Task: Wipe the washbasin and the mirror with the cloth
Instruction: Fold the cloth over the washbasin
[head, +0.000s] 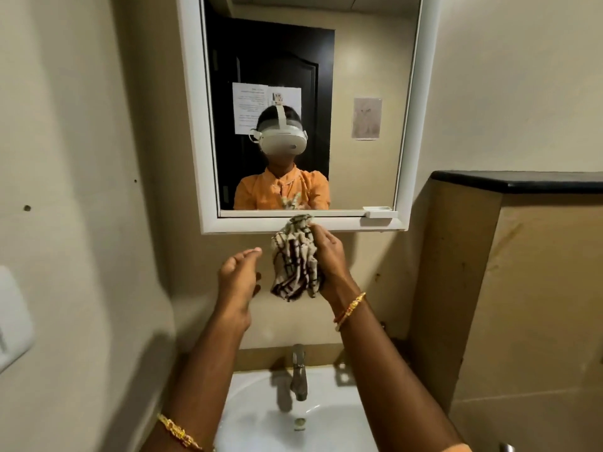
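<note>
Right now the cloth [295, 265] is bunched in the right hand [328, 256], whose fingers curl round it, hanging with its long axis upright just below the mirror [375, 76], its top edge at the lower frame; the glass lies straight up and ahead, the washbasin [326, 415] well below. Meanwhile the left hand [238, 278] is spread loosely beside the cloth, holding nothing, so the right looks better placed to wipe. Count: one cloth, one mirror, one washbasin, one tap [299, 373].

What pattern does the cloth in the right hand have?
The cloth is beige with dark brown check lines, seen best in the head view, gripped by the right hand.
</note>
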